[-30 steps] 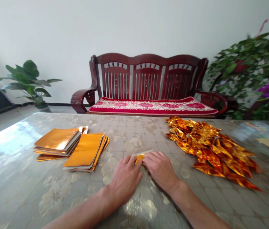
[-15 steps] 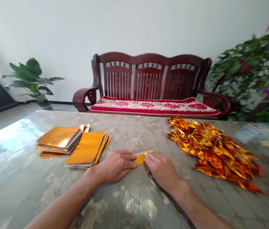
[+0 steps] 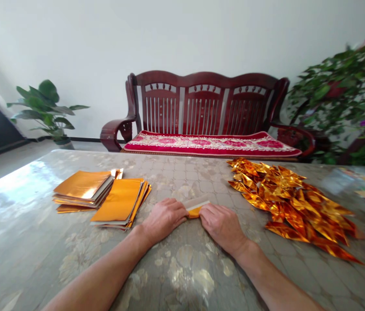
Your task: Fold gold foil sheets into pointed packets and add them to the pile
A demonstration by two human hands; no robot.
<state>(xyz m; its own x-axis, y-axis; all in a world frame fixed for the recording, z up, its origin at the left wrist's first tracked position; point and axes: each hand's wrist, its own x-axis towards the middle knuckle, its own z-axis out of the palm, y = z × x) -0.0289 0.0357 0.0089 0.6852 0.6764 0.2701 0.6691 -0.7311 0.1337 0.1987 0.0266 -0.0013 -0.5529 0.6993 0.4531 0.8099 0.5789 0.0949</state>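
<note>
Glossy grey floral table (image 3: 182, 268) under partly folded orange-gold foil paper (image 3: 194, 212); your left hand (image 3: 165, 217), right hand (image 3: 223, 225) pinch its opposite ends closed, likely keeping fold straight.

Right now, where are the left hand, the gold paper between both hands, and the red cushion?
Left hand (image 3: 166, 217), head view: its back.
Gold paper (image 3: 194, 213), head view: the gold strip.
Red cushion (image 3: 213, 143), head view: its patterned top.

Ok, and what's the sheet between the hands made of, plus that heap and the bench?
Sheet: probably foil-faced paper, as shiny gold meets a dull grey border. Heap: likely similar foil, crinkled and glinting. Bench: apparently varnished wood, dark red, with glossy highlights.
</note>
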